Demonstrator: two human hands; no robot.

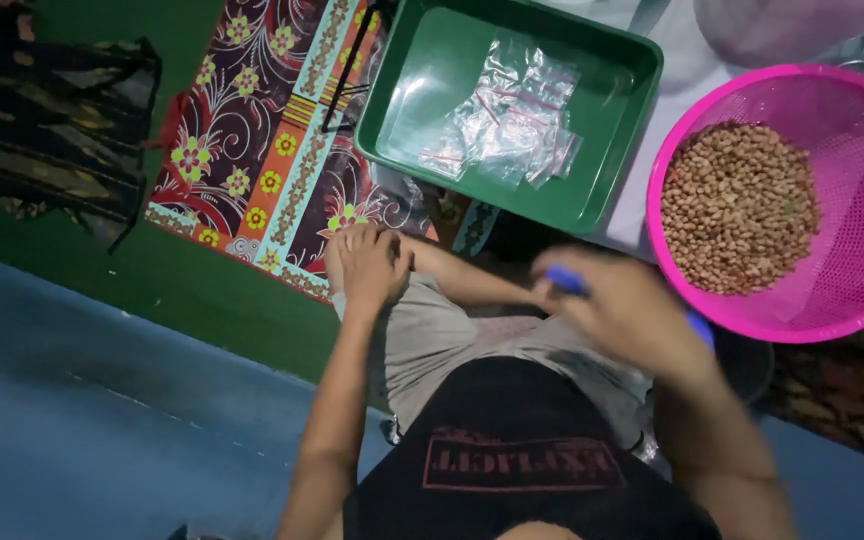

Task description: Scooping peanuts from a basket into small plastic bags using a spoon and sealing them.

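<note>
My left hand (370, 263) rests on my bent knee, fingers curled, holding nothing that I can see. Blurred by motion, my right hand (624, 310) grips a blue tool (567, 281) whose other end shows at the far side of the hand. It hovers just left of a pink perforated basket (852, 290) holding a heap of peanuts (739, 205). Ahead of my knees stands a green plastic tray (612, 90) with several small clear zip bags (512, 115) lying in it.
A patterned floral mat (272, 140) covers the floor under the tray. A dark patterned cloth (42, 120) lies at the far left on the green floor. A dark round container (747, 365) sits partly hidden under the pink basket.
</note>
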